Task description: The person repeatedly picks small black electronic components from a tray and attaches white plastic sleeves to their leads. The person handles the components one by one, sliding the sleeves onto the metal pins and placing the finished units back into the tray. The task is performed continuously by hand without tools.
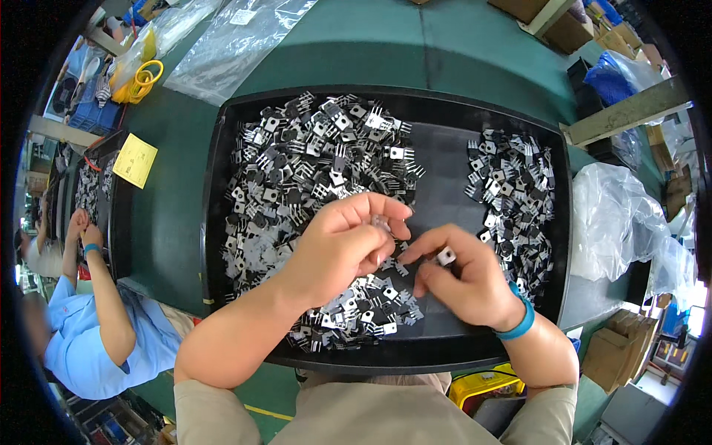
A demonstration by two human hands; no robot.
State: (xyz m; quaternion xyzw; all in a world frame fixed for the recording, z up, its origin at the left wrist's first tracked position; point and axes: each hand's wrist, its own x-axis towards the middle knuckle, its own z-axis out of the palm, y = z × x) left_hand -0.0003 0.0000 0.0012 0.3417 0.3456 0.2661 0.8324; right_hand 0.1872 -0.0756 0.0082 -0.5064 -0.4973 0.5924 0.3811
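Note:
A large black tray [452, 354] lies before me, holding loose three-legged transistors with black bodies and metal tabs. The bigger transistor pile [326, 148] fills its left part; a smaller transistor pile [519, 178] lies along the right side. Over the bare strip between them, my right hand [475, 285] has its fingers curled around a single transistor [446, 256]. My left hand [345, 241] is above the big pile's right edge, fingers closed around small pale pieces [380, 222] that are mostly hidden. Light grey comb-like pieces [256, 248] lie among the transistors.
The tray rests on a green table [167, 237]. A clear plastic bag [241, 44] lies beyond it, and crumpled clear plastic [608, 222] is at the right. A yellow note [136, 160] is at the left. Farther left, a person in blue [111, 341] works at another tray.

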